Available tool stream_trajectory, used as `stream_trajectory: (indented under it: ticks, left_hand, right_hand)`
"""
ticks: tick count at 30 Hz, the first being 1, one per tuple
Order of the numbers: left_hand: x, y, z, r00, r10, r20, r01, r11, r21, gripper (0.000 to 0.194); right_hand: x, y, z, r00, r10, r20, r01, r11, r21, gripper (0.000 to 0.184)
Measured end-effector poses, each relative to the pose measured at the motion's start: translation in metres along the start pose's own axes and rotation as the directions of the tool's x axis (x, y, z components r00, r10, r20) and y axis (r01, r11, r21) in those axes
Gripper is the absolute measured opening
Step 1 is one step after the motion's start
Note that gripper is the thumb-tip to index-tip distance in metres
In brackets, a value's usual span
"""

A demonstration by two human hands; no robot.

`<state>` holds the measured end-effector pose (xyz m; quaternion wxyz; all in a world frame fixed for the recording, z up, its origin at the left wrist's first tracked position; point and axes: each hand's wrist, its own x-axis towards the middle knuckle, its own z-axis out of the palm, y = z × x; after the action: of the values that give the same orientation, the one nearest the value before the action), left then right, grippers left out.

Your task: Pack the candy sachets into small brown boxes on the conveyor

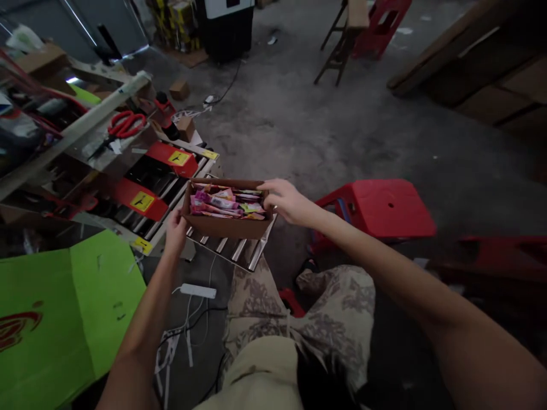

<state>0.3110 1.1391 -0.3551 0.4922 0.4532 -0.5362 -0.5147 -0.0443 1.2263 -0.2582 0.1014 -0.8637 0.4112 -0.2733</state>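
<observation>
An open brown cardboard box (pixel 228 228) is held level between my two hands, above the end of a roller conveyor (pixel 220 246). Several small packets (pixel 217 200) in pink, purple and green wrappers fill it. My left hand (pixel 174 229) grips the box's left end, thumb at the corner. At the opposite end my right hand (pixel 284 199) clasps the upper rim, its fingers reaching over the edge. The undersides of the box and of my fingers are hidden.
On the left stands a taping machine with red guides (pixel 143 199) and red-handled scissors (pixel 127 124) on top. A green carton (pixel 106 296) lies in front. A red stool (pixel 391 208) stands right. A white power strip (pixel 198 291) and cords lie on the floor.
</observation>
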Motion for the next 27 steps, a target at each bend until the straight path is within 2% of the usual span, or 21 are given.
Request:
stream_trajectory:
  ticks: [1, 2, 4, 6, 7, 9, 12, 13, 14, 15, 17, 19, 21, 22, 23, 24, 25, 26, 27]
  left_hand:
    - [0.005, 0.009, -0.005, 1.000, 0.010, -0.002, -0.010, 1.000, -0.019, 0.042]
    - [0.011, 0.019, -0.010, 0.999, 0.026, 0.018, -0.026, 0.999, -0.033, 0.040]
    - [0.024, 0.043, -0.014, 0.987, 0.043, 0.155, -0.046, 0.999, 0.011, 0.037]
    - [0.036, 0.067, -0.011, 0.929, -0.006, 0.369, -0.062, 0.983, 0.170, 0.033]
    - [0.041, 0.077, -0.007, 0.875, -0.053, 0.481, -0.091, 0.959, 0.270, 0.031]
    - [0.046, 0.093, 0.007, 0.714, -0.174, 0.678, -0.193, 0.882, 0.430, 0.032]
    - [0.046, 0.105, 0.028, 0.426, -0.342, 0.838, -0.326, 0.806, 0.495, 0.043]
    - [0.046, 0.107, 0.033, 0.364, -0.368, 0.856, -0.355, 0.794, 0.493, 0.052]
    - [0.045, 0.108, 0.037, 0.332, -0.376, 0.865, -0.382, 0.785, 0.488, 0.061]
    - [0.045, 0.108, 0.040, 0.318, -0.380, 0.869, -0.405, 0.774, 0.487, 0.069]
    - [0.048, 0.107, 0.043, 0.321, -0.402, 0.857, -0.433, 0.743, 0.511, 0.071]
    - [0.052, 0.103, 0.045, 0.358, -0.456, 0.815, -0.435, 0.691, 0.578, 0.056]
    - [0.056, 0.097, 0.047, 0.440, -0.469, 0.766, -0.451, 0.622, 0.640, 0.047]
    - [0.057, 0.095, 0.049, 0.491, -0.448, 0.747, -0.471, 0.585, 0.660, 0.045]
    - [0.055, 0.093, 0.051, 0.539, -0.420, 0.730, -0.493, 0.545, 0.678, 0.043]
    - [0.053, 0.091, 0.053, 0.586, -0.392, 0.710, -0.514, 0.498, 0.699, 0.040]
    - [0.049, 0.091, 0.056, 0.637, -0.365, 0.679, -0.531, 0.430, 0.730, 0.039]
    - [0.044, 0.093, 0.058, 0.698, -0.336, 0.632, -0.537, 0.338, 0.773, 0.043]
    - [0.038, 0.095, 0.062, 0.760, -0.302, 0.576, -0.529, 0.228, 0.817, 0.050]
  right_hand:
    - [-0.007, -0.003, 0.000, 0.993, 0.074, -0.090, -0.067, 0.994, 0.083, 0.011]
    - [-0.011, -0.007, 0.000, 0.981, 0.148, -0.123, -0.123, 0.973, 0.194, 0.015]
    - [-0.011, -0.014, 0.002, 0.974, 0.226, -0.031, -0.195, 0.898, 0.395, 0.025]
    - [0.005, -0.019, 0.007, 0.969, 0.196, 0.147, -0.242, 0.863, 0.443, 0.027]
    - [0.017, -0.022, 0.012, 0.954, 0.181, 0.237, -0.265, 0.882, 0.390, 0.027]
    - [0.044, -0.028, 0.023, 0.884, 0.224, 0.410, -0.314, 0.935, 0.167, 0.029]
    - [0.075, -0.039, 0.042, 0.700, 0.393, 0.596, -0.345, 0.917, -0.200, 0.035]
    - [0.081, -0.042, 0.047, 0.653, 0.430, 0.624, -0.336, 0.902, -0.269, 0.035]
    - [0.085, -0.044, 0.050, 0.622, 0.446, 0.643, -0.324, 0.895, -0.307, 0.035]
    - [0.086, -0.045, 0.053, 0.613, 0.447, 0.652, -0.311, 0.895, -0.321, 0.035]
    - [0.082, -0.043, 0.054, 0.650, 0.414, 0.637, -0.305, 0.910, -0.280, 0.034]
    - [0.072, -0.036, 0.051, 0.696, 0.348, 0.628, -0.300, 0.936, -0.187, 0.026]
    - [0.060, -0.028, 0.043, 0.744, 0.274, 0.609, -0.309, 0.950, -0.050, 0.022]
    - [0.054, -0.025, 0.039, 0.786, 0.249, 0.566, -0.320, 0.947, 0.027, 0.023]
    - [0.050, -0.023, 0.033, 0.844, 0.242, 0.478, -0.325, 0.940, 0.098, 0.025]
    - [0.047, -0.021, 0.028, 0.906, 0.257, 0.337, -0.323, 0.933, 0.157, 0.025]
    - [0.046, -0.021, 0.022, 0.944, 0.288, 0.161, -0.316, 0.930, 0.187, 0.025]
    - [0.048, -0.021, 0.017, 0.948, 0.317, -0.013, -0.310, 0.934, 0.179, 0.023]
    - [0.052, -0.021, 0.013, 0.931, 0.334, -0.149, -0.316, 0.939, 0.135, 0.022]
